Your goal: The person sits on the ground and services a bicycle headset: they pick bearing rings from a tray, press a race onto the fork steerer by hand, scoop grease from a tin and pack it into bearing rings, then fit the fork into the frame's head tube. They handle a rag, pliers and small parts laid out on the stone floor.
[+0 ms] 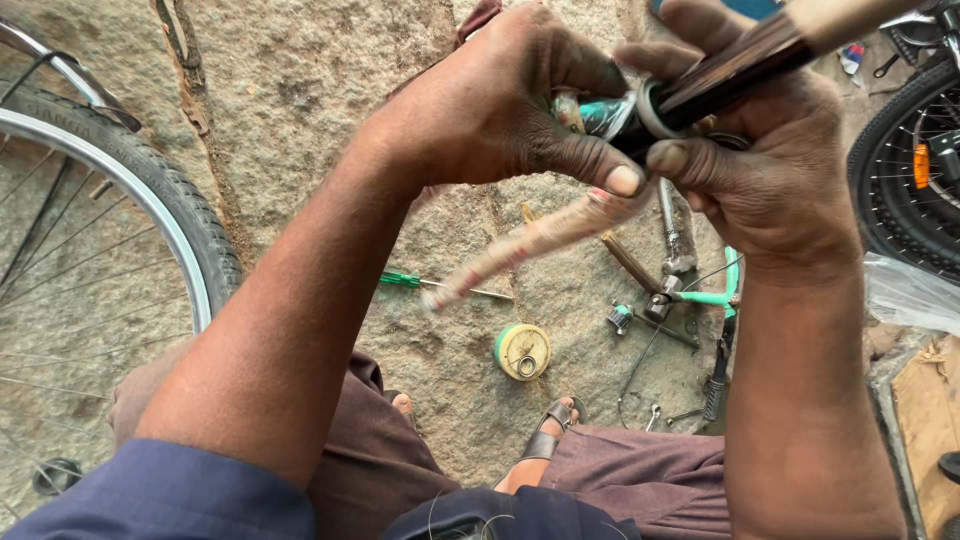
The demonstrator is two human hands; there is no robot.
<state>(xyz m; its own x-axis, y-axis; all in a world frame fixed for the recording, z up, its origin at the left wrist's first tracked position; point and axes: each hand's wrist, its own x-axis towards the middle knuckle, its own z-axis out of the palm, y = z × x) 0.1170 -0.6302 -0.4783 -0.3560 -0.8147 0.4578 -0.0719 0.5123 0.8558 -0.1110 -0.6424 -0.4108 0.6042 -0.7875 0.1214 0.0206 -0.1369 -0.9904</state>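
Hands gripping dark tube

Left hand [490,100] and right hand [770,170] both close their fingers around the dark tube [730,65]; small round tin [522,351] lies at 6 o'clock on stone ground.

Both hands sit top centre of frame, left hand [500,110] just left of right hand [770,170], touching round a tube [730,65] that runs up to the top-right edge. A strip [530,245] hangs from betw. the thumbs down-left. On the stone ground [300,80] below: screwdriver [430,284] centre, tin [522,351] under it, frame part [700,296] w/ cable to the right. Wheel [150,200] at far left, second wheel [900,180] far right edge. Feet in sandals [548,440] bottom centre, betw. the knees.
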